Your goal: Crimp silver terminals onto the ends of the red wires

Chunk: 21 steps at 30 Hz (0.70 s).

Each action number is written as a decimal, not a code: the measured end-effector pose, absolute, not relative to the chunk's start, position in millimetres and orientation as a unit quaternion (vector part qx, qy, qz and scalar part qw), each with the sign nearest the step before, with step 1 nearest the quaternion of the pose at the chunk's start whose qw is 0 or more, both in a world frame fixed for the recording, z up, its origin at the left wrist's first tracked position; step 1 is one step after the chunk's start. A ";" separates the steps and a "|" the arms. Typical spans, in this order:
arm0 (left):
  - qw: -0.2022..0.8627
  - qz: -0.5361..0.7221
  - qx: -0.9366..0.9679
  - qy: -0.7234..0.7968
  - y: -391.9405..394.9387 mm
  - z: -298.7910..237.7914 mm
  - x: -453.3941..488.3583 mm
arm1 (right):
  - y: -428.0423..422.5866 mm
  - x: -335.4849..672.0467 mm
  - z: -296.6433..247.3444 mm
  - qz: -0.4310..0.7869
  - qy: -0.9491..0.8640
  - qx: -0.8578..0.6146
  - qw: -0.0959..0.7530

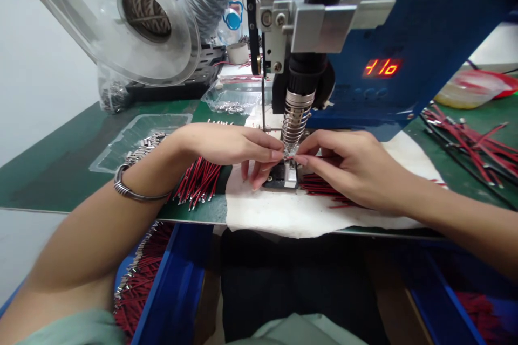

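If the right hand (350, 161), pinching a thin red wire (288, 158), or left hand (232, 145) beside it, pinching something indistinct, slips, alignment could fail.

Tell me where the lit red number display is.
In the head view, the display sits upper right on the blue machine, above the right hand and right of the spring.

The wires (199, 179) are red and black, the cloth (275, 214) off-white, the tabletop (60, 178) green, the machine (356, 99) blue with red digits (381, 68).
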<state>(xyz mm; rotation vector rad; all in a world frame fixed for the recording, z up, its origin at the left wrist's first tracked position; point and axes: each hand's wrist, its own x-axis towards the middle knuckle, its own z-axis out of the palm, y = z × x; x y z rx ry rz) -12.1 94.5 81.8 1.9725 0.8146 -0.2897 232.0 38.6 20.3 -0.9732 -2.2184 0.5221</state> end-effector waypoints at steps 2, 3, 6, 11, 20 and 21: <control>0.470 -0.119 0.809 0.334 94.0 82.2 -11.9 | 38.3 231.7 20.4 0.198 -0.846 -0.373 0.325; 0.470 -0.118 0.809 0.333 93.9 82.3 -11.7 | 38.2 231.6 20.4 0.198 -0.845 -0.374 0.327; 0.479 -0.117 0.806 0.328 94.2 82.2 -11.2 | 37.9 231.1 20.5 0.199 -0.843 -0.378 0.328; 0.491 -0.113 0.800 0.327 94.3 81.9 -11.0 | 37.0 231.1 21.0 0.193 -0.842 -0.380 0.330; 0.493 -0.123 0.798 0.323 95.3 82.8 -11.3 | 36.8 231.2 20.8 0.201 -0.838 -0.388 0.327; 0.493 -0.122 0.799 0.323 95.4 82.7 -11.7 | 37.0 231.1 20.5 0.201 -0.837 -0.388 0.328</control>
